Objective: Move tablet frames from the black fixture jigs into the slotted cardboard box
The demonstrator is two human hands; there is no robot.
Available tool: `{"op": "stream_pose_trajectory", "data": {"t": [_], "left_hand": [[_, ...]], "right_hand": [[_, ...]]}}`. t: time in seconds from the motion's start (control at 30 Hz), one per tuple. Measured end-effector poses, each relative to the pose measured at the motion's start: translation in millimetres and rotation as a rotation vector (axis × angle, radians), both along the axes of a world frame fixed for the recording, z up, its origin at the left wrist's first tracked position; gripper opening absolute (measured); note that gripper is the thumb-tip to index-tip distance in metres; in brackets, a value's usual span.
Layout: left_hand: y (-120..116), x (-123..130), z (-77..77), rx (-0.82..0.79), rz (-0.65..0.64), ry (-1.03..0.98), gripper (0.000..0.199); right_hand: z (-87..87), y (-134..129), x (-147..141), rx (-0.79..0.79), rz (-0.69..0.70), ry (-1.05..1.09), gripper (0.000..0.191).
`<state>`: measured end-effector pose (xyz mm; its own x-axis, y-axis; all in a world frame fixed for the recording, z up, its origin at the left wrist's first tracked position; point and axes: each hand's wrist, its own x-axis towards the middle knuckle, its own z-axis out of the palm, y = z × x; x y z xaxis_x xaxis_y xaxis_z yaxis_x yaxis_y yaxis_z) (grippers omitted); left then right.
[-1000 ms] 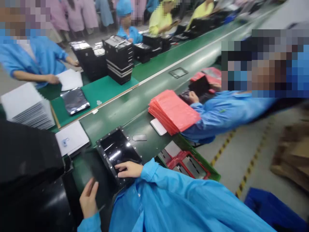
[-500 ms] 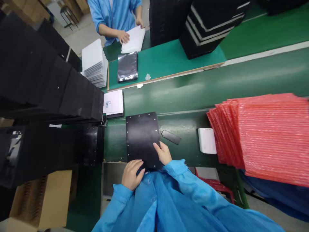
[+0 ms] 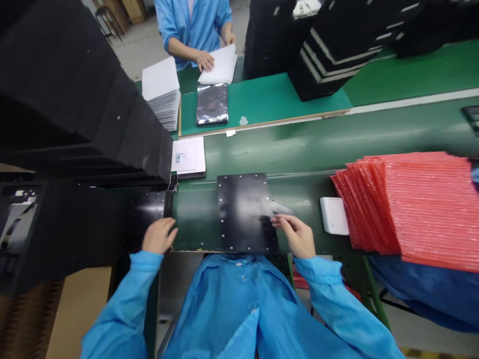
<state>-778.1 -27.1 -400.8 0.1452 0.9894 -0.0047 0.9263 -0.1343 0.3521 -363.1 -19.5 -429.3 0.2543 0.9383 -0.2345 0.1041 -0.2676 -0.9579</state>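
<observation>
A flat black plate with small pale studs along its edges lies on the green conveyor belt straight in front of me. My right hand is at the plate's lower right corner, fingers reaching over its edge beside a small dark grey strip. I cannot tell whether it grips the strip. My left hand rests on the end of a black studded panel left of the plate. That panel runs under a tall black stack.
Pink bubble bags and a white block lie on the belt to the right. Across the belt are white sheets, a silvery bag on a green mat, and black stacks. A co-worker's hands rest on white paper.
The view has turned and steadied. The black plate, earlier held tilted between both hands, now lies flat and has shifted right. My left hand has moved left onto the black panel.
</observation>
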Motion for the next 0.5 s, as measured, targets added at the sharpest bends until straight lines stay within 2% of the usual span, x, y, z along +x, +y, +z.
{"op": "stream_pose_trajectory", "data": {"t": [0.07,0.13,0.2,0.23,0.3,0.37,0.43,0.5], "left_hand": [[15,-69,-2.7,-0.003,0.315,0.009,0.032],[16,-112,-15.4,-0.015,0.691,-0.01,0.04],[-1,-125,-36.6,-0.036,0.981,-0.03,0.05],[-14,-122,-48.7,-0.029,1.06,-0.029,0.055],[-44,-110,-72.1,0.016,1.103,-0.023,0.066],[-71,-101,-90.1,0.028,1.083,-0.086,0.068],[-88,-103,-101.5,-0.018,1.035,-0.258,0.066],[-93,-112,-108.8,-0.085,0.973,-0.482,0.063]], "right_hand": [[6.3,8,-52,0.003,0.162,0.029,0.044],[4.9,13,-116,-0.015,0.382,0.076,0.042],[-6.7,15,-184,-0.067,0.625,0.115,0.037],[-15.9,15,-215,-0.11,0.718,0.122,0.035],[-38.2,14,-269,-0.232,0.776,0.12,0.036],[-60.1,15,-305,-0.339,0.734,0.115,0.034],[-76.0,17,-323,-0.39,0.707,0.114,0.026],[-83.2,18,-327,-0.392,0.709,0.101,0.025]]}}
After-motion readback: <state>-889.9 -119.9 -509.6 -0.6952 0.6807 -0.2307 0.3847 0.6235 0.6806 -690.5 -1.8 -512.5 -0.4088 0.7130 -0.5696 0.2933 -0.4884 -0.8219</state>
